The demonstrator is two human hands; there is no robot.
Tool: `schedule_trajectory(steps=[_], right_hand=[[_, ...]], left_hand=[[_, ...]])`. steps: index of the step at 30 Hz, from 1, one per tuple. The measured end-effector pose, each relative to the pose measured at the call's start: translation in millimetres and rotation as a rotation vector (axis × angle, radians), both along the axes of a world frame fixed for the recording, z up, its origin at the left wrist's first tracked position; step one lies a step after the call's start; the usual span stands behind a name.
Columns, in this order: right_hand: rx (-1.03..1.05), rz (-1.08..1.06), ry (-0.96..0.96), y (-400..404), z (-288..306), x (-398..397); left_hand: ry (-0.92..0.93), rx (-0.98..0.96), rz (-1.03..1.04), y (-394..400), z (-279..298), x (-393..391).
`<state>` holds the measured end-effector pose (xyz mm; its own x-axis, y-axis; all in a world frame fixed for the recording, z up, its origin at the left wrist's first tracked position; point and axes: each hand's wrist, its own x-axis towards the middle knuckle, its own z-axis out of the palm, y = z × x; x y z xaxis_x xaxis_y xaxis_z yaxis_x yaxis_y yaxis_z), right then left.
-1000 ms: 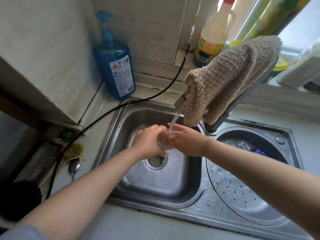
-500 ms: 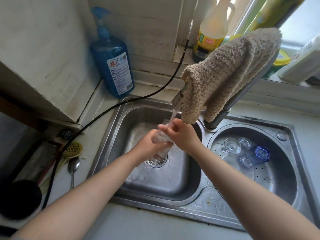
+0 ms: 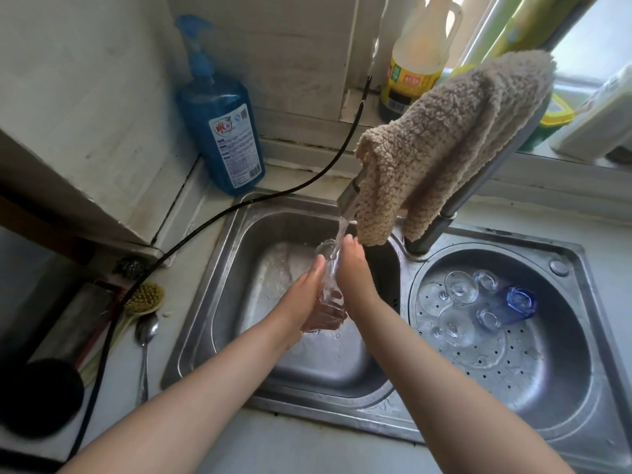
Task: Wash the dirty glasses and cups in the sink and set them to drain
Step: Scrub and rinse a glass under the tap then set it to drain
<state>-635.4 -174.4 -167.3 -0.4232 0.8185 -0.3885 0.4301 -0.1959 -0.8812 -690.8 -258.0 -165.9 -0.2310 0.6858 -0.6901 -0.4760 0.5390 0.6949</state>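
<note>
A clear glass [image 3: 329, 285] is tilted under the running tap [image 3: 348, 197], over the left basin of the steel sink [image 3: 205, 302]. My left hand [image 3: 302, 302] holds it from below and the left, with its palm showing through the glass. My right hand [image 3: 354, 278] lies against the glass's right side, fingers straight and pointing up toward the water stream. In the round right basin [image 3: 533, 398], several clear glasses [image 3: 460, 289] and a blue glass [image 3: 519, 301] lie on the perforated bottom.
A beige cloth [image 3: 444, 138] hangs over the tap's neck. A blue soap bottle [image 3: 225, 131] stands behind the sink, and a black cable [image 3: 205, 224] crosses the counter. A brush [image 3: 143, 297] and spoon [image 3: 147, 333] lie at the left. Bottles [image 3: 413, 63] stand on the windowsill.
Both hands have raised the glass closer to the spout and tilted it more upright. My fingers have straightened along its sides. The view has shifted, showing more of the right basin.
</note>
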Motion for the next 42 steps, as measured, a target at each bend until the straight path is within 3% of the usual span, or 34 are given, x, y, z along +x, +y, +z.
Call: schedule_trajectory(steps=[1, 2, 6, 9, 10, 12, 15, 20, 23, 26, 29, 30, 31, 34, 36, 38, 42], right_hand=[[-0.161, -0.081, 0.072, 1.6, 1.6, -3.2], [-0.179, -0.132, 0.092, -4.0, 7.8, -5.3], [0.031, 0.086, 0.1, -27.1, 11.3, -9.6], [0.141, -0.094, 0.044, 3.5, 14.1, -11.1], [0.038, -0.154, 0.042, 11.4, 20.7, -10.6], [0.022, -0.005, -0.059, 13.3, 20.7, -5.7], [0.3, 0.15, -0.087, -2.4, 19.3, 1.7], [0.225, 0.231, 0.004, 23.5, 30.6, 15.6], [0.142, 0.301, 0.021, 28.8, 35.2, 13.1], [0.151, 0.299, -0.104, 31.9, 28.9, 8.3], [0.461, 0.351, -0.316, 28.1, 19.9, 2.0], [0.523, 0.379, -0.32, 25.7, 16.3, -0.4], [0.511, 0.413, -0.279, 24.7, 15.4, -1.1], [0.373, 0.677, -0.15, 27.0, 30.2, 10.0], [0.439, 0.869, -0.103, 32.5, 43.3, 22.4], [0.659, 1.058, -0.105, 40.4, 47.6, 33.1], [1.18, 1.49, -0.344, 49.9, 29.9, 34.8]], left_hand=[[0.0, 0.024, 0.006, 0.5, 2.1, -2.1], [-0.014, 0.049, 0.026, 1.7, 2.5, -5.8], [-0.053, 0.065, 0.136, 5.5, 12.2, -20.0], [-0.097, 0.1, 0.051, 4.9, 22.0, -17.6], [-0.143, 0.105, 0.034, 4.9, 23.9, -15.0], [-0.218, 0.118, 0.029, 5.5, 23.9, -13.0], [-0.268, 0.129, 0.057, 4.8, 24.6, -14.3], [-0.509, 0.136, 0.082, -3.7, 17.6, -22.7], [-0.283, 0.103, -0.016, -6.2, 12.2, -27.6], [0.329, 0.072, -0.222, -4.3, 14.1, -23.9], [1.109, -0.113, -0.496, 1.0, 10.6, -13.5], [1.22, -0.125, -0.494, 3.6, 7.2, -11.2], [1.212, -0.108, -0.459, 5.4, 6.0, -10.8], [0.738, 0.035, -0.263, 4.9, 1.1, -24.9], [0.595, 0.122, -0.294, 0.9, 1.7, -38.3], [0.674, 0.177, -0.386, -0.9, 5.7, -48.6], [0.858, 0.202, -0.552, 5.4, 10.4, -54.2]])
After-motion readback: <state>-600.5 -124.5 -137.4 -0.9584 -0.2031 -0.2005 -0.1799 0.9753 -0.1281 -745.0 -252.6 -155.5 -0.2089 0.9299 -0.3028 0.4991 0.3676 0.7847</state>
